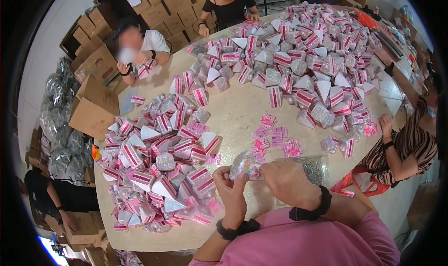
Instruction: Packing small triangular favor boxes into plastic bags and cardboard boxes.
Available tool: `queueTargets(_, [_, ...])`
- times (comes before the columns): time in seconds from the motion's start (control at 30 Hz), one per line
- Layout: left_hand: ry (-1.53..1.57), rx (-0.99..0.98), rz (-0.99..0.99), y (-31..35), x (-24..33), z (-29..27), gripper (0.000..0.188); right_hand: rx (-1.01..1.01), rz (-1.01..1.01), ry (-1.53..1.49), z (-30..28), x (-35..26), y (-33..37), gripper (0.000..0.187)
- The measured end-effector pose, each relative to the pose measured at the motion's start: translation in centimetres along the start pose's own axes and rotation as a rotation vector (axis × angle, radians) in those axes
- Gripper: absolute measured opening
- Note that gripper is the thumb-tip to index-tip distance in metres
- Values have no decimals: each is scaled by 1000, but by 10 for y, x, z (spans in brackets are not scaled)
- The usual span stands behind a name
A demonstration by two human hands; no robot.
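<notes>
My left hand grips a glittery clear-wrapped packet between thumb and fingers, just above the table's near edge. At the packet's right edge, my right hand is closed, its fingertips pinching there and partly hidden. Just beyond lie several loose pink printed cards. A clear shallow tray of small shiny metal bits sits by my right wrist. To the left spreads a heap of wrapped pink-and-white wedge-shaped pieces, close to my left hand.
A larger heap of the same wedges covers the table's far right. Across the table sit two people; another person in a striped top is at the right. An open cardboard box and silvery bags stand left.
</notes>
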State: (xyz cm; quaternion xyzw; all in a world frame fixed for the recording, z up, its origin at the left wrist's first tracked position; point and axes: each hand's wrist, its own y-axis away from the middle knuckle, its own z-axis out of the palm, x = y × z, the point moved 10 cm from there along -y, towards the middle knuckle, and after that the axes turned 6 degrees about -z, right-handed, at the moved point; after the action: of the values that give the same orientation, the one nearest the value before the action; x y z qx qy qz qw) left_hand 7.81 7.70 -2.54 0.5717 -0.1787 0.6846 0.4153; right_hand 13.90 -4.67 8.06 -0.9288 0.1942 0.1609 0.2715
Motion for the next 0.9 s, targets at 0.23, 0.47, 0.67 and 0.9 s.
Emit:
queueTargets(0.23, [-109,-3,178,7,20,9,72,-17,7,4,5,2,-2,16])
queueTargets(0.47, [-157,-9,218,9,27,11,76,-6,94,-97,9,11,0,16])
queueTargets(0.67, [-135,6,204,10,21,7,76,38,88,-93,5,10,1,13])
queueTargets(0.9, [-143,-19,253,13,29,16,76,48,28,-13,3,3,0,9])
